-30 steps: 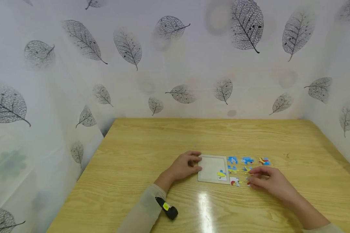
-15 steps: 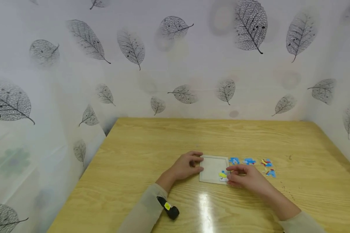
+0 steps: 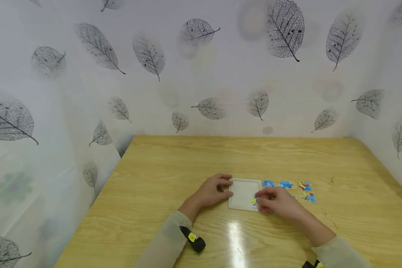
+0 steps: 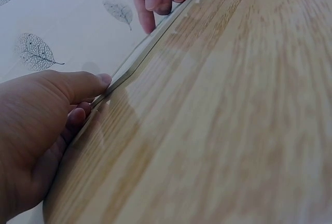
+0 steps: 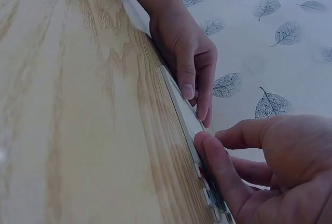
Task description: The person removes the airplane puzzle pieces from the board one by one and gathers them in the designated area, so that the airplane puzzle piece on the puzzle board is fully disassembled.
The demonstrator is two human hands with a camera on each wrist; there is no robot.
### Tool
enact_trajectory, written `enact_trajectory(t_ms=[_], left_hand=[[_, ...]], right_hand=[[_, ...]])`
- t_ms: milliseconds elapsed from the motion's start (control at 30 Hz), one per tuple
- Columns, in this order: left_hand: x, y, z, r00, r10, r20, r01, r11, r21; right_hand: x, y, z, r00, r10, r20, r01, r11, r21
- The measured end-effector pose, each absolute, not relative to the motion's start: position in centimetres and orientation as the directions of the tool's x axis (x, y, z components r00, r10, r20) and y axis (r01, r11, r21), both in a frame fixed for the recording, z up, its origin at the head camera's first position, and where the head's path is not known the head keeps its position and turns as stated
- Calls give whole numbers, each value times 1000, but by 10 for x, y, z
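Note:
A shallow white puzzle tray (image 3: 242,190) lies on the wooden table, with one yellow and blue jigsaw piece (image 3: 253,201) showing in its near right corner. My left hand (image 3: 211,190) touches the tray's left edge; in the left wrist view its thumb (image 4: 88,85) lies extended along the rim. Over the tray's right side, my right hand (image 3: 279,203) holds thumb and fingertips close together on a jigsaw piece that its fingers hide. In the right wrist view, those fingertips meet low over the tray (image 5: 179,102).
Loose blue, red and yellow jigsaw pieces (image 3: 286,184) lie right of the tray, some partly behind the right hand. Another piece (image 3: 309,197) lies farther right. Leaf-patterned cloth (image 3: 207,74) hangs behind the table (image 3: 174,160) and at both sides.
My right hand has moved left from the loose pieces to the tray's right side, bringing its fingertips beside the piece lying there. The left hand stays at the tray's left edge.

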State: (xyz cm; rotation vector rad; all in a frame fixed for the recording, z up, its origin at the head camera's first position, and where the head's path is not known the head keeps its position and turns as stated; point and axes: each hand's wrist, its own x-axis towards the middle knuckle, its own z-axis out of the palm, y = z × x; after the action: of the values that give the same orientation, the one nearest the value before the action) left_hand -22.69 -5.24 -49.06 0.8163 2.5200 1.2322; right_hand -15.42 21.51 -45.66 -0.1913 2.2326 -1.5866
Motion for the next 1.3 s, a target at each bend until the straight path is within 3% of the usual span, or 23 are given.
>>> enact_trajectory(t_ms=[533, 1000, 1300], left_hand=[[-226, -52, -494, -819, 572, 52, 390, 488, 781], [-227, -52, -492, -808, 585, 70, 411, 474, 779], [-227, -53, -492, -813, 579, 68, 403, 475, 782]], right_hand=[[-157, 210, -457, -919, -316, -236, 76, 444, -893], [-157, 209, -452, -954, -220, -206, 97, 422, -901], [-155, 217, -452, -948, -248, -198, 87, 396, -914]])
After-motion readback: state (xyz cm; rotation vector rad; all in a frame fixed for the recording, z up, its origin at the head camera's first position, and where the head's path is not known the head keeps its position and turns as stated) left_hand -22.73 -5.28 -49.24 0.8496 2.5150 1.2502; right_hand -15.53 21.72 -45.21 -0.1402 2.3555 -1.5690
